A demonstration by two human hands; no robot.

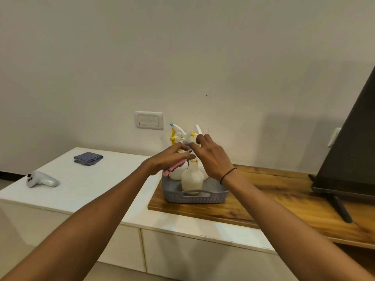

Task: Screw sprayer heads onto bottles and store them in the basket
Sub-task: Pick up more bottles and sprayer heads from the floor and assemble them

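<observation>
Head view: right hand (211, 157) pinching sprayer head (191, 136), left hand (168, 161) pinching at its collar, above capless bottle (191, 179) in basket (194, 196) at wooden worktop's (263, 191) left end. Risk: cross-threading from tilt, or toppling neighbouring bottles.

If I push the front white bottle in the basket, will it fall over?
Probably not far. The front bottle has a wide round base, and the basket wall would likely stop it. It looks like empty plastic, so probably light and easy to nudge.
</observation>
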